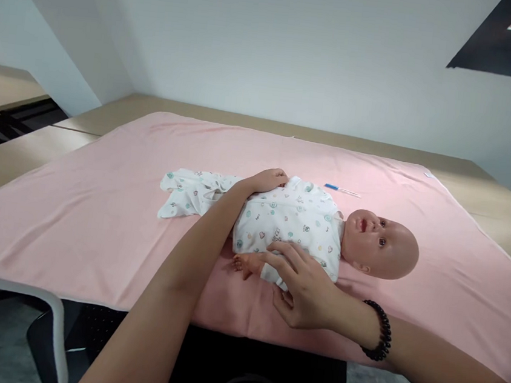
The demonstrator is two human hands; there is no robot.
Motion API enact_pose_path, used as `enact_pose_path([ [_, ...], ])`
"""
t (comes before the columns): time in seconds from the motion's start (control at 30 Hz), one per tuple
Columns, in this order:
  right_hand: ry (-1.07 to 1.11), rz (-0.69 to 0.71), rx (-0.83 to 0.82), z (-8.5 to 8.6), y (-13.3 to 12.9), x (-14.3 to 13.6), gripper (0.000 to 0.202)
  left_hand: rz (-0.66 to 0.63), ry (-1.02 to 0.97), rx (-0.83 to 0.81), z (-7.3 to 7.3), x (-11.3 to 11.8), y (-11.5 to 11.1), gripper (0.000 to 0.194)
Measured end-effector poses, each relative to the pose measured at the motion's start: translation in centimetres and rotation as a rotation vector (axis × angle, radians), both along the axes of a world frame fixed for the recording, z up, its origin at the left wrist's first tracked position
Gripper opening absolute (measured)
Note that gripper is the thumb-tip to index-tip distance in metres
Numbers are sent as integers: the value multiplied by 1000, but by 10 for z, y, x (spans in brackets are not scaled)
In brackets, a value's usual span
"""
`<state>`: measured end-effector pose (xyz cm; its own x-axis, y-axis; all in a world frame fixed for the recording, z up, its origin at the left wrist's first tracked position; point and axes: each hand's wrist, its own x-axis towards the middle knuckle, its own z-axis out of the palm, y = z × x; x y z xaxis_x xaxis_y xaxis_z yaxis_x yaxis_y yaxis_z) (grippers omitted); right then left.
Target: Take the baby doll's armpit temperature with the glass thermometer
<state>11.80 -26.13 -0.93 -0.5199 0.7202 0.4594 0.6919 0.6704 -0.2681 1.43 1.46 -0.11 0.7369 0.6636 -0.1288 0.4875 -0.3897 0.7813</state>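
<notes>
A bald baby doll (380,244) lies on its back with its head to the right. It wears a white printed sleepsuit (291,219) with flat, spread legs on the left. My left hand (268,180) reaches across the doll's waist, its fingers curled over the doll's far hand, which is mostly hidden. My right hand (307,285) is at the near sleeve, fingers bent and apart, with the fingertips touching the cloth. Just left of those fingertips the doll's near hand (245,263) pokes out of its cuff.
A pink cloth (98,211) covers most of the wooden table (245,119). Beyond the doll's shoulder lies a thin stick with a blue end (332,187). A pale wall (297,56) stands behind. A chair (58,329) is below the near left edge.
</notes>
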Motion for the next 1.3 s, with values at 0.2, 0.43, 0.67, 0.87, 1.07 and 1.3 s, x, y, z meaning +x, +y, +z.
enact_pose_path([
  [0.2, 102, -29, 73, 3, 0, 1, 44, -1, -3, 7, 0, 0, 0, 40],
  [0.43, -253, -95, -111, 24, -4, 7, 63, 8, -2, -4, 2, -1, -2, 39],
  [0.67, -102, -76, -43, 7, 0, 4, 43, 7, 0, 6, 2, 0, -1, 40],
  [0.87, -66, -25, 77, 2, -4, 4, 44, 5, -3, -12, 0, 0, 0, 41],
  [1.07, -297, -15, 177, -13, 3, -1, 49, 2, -8, -5, 0, 0, -1, 41],
  [1.3, -298, -55, 197, -12, -3, -5, 66, -1, -19, 1, -2, 1, 1, 39],
])
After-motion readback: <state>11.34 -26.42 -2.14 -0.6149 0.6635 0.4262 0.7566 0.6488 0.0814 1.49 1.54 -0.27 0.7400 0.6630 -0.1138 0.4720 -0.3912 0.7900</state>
